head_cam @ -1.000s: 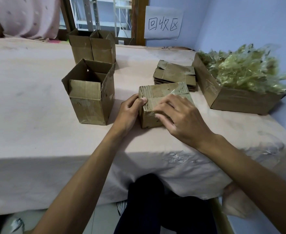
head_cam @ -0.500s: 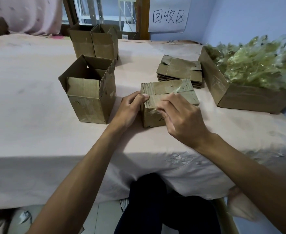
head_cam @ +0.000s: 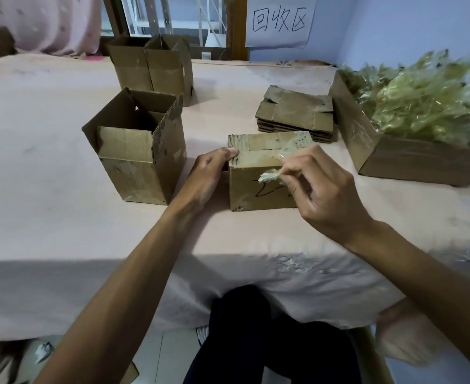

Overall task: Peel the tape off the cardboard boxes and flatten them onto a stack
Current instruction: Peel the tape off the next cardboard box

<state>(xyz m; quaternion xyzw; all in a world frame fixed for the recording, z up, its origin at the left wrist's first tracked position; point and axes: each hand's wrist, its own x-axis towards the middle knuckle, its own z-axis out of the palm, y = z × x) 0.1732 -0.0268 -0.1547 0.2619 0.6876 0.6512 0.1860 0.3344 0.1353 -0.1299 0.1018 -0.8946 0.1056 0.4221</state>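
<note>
On the pink-clothed surface, my left hand grips the brown cardboard box, my right hand pinches crumpled clear tape; I advise pulling low, steadily.

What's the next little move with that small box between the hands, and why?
Probably pull the tape up and away across the top of the box. The right hand pinches its crumpled free end, the rest seems stuck along the top seam, and the left hand grips the box's left edge to brace it. The box is closed, so flattening must wait.
</note>
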